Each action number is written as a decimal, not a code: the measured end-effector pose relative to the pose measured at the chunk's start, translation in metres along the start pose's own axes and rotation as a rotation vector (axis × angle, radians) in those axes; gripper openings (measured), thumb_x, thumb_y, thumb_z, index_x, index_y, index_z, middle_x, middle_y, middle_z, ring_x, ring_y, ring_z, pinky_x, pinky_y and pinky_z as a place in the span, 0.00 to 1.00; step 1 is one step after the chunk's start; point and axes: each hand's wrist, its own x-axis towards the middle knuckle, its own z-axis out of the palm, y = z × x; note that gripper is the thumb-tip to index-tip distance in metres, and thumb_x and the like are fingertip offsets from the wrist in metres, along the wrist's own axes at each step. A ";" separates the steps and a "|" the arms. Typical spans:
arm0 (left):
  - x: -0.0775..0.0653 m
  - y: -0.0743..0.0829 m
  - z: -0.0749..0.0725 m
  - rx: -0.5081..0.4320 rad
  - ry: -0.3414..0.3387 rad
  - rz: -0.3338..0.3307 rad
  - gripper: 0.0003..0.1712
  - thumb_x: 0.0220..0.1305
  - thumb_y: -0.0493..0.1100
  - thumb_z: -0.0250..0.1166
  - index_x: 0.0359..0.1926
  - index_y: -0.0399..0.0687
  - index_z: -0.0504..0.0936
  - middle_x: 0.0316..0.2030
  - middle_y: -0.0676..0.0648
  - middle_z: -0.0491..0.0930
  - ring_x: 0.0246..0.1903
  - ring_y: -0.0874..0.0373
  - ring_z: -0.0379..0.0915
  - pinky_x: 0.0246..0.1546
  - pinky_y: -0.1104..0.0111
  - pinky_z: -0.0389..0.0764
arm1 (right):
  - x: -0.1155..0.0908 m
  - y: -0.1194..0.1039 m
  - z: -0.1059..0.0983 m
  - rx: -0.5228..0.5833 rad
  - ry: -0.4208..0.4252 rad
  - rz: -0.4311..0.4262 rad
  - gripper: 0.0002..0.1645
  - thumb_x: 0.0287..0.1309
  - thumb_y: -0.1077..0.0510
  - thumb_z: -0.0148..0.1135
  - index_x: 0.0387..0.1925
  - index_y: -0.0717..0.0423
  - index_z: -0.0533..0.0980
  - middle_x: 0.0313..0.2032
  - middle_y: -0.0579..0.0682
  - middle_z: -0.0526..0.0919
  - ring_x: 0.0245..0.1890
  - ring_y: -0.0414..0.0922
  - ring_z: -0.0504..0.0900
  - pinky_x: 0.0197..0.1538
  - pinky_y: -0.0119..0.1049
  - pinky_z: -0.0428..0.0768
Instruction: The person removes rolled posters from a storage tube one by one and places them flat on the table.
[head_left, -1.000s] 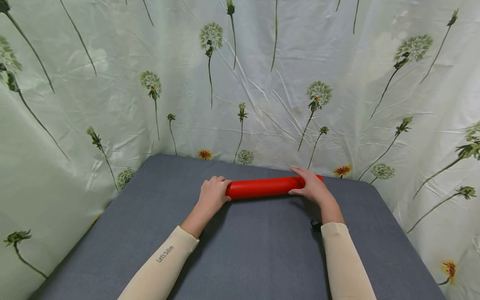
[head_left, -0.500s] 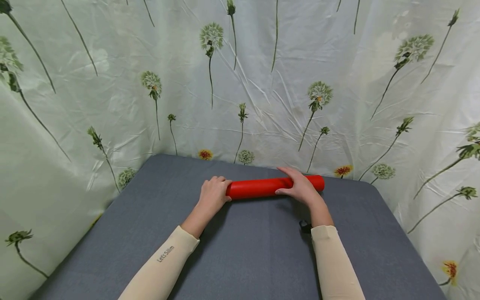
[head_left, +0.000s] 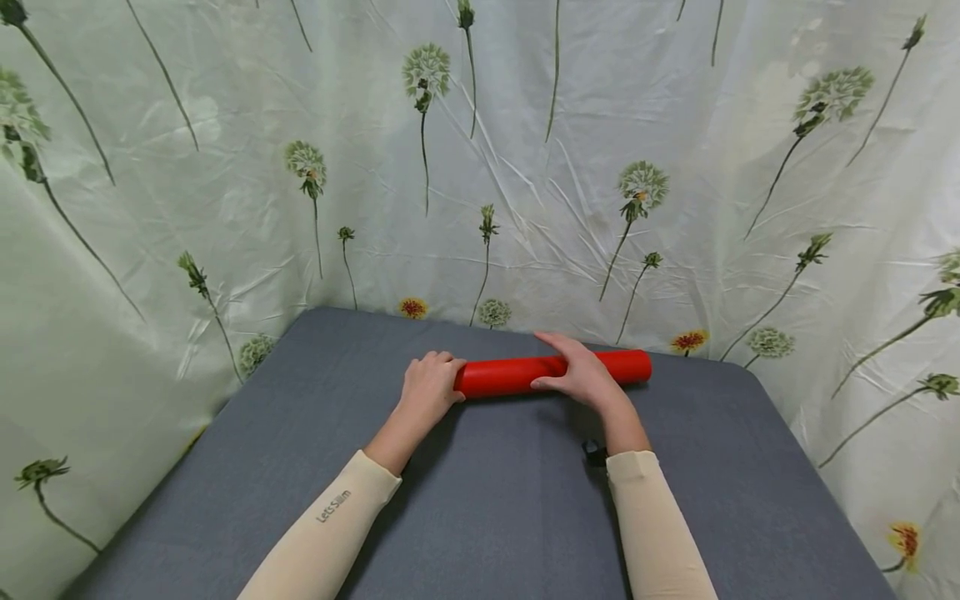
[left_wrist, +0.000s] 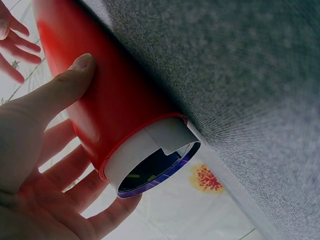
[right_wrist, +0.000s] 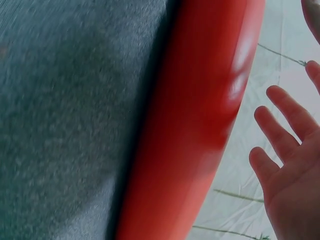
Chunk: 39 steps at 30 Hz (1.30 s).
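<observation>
A long red roll (head_left: 506, 377) lies crosswise near the back of the grey table. My left hand (head_left: 427, 390) grips its left end, the thumb on the near side and the fingers round the far side. In the left wrist view a white rolled sheet (left_wrist: 150, 141) with a purple printed inner face sticks a little out of that end. Over the roll's middle is my right hand (head_left: 583, 377), thumb and fingers spread. The right wrist view shows its fingers (right_wrist: 275, 127) apart from the red surface, holding nothing.
The grey table (head_left: 480, 500) stretches toward me and to both sides. A pale curtain (head_left: 525, 167) printed with dandelions hangs along the back and sides. A small black item (head_left: 594, 454) shows beside the right wrist.
My right hand has moved left along the roll from near its right end to about its middle, uncovering the right end. The left hand keeps its grip; the roll has stayed in place.
</observation>
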 end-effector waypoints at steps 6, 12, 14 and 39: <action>0.001 -0.001 0.001 0.001 0.002 -0.005 0.31 0.54 0.49 0.84 0.60 0.52 0.88 0.54 0.44 0.89 0.49 0.46 0.82 0.46 0.52 0.82 | 0.004 -0.007 0.006 0.011 -0.016 -0.026 0.52 0.59 0.47 0.80 0.81 0.43 0.65 0.79 0.53 0.68 0.80 0.57 0.64 0.77 0.63 0.67; 0.001 -0.001 0.001 0.009 0.007 0.004 0.32 0.53 0.49 0.84 0.60 0.52 0.88 0.53 0.45 0.89 0.49 0.47 0.82 0.46 0.52 0.83 | 0.008 -0.017 0.016 -0.012 -0.036 -0.050 0.52 0.59 0.45 0.79 0.81 0.42 0.65 0.79 0.52 0.68 0.79 0.57 0.65 0.75 0.62 0.69; 0.001 -0.001 0.001 0.011 0.006 0.004 0.31 0.53 0.49 0.85 0.60 0.52 0.88 0.53 0.45 0.89 0.49 0.47 0.82 0.46 0.52 0.83 | 0.009 -0.021 0.019 -0.021 -0.038 -0.055 0.52 0.59 0.44 0.79 0.80 0.41 0.65 0.79 0.52 0.69 0.79 0.57 0.65 0.75 0.62 0.70; 0.002 0.003 0.002 0.073 -0.009 -0.024 0.31 0.55 0.50 0.84 0.60 0.52 0.88 0.54 0.45 0.89 0.50 0.46 0.83 0.51 0.51 0.84 | 0.024 -0.056 0.060 -0.226 -0.056 -0.115 0.50 0.58 0.42 0.79 0.79 0.38 0.68 0.76 0.52 0.73 0.77 0.52 0.70 0.83 0.61 0.55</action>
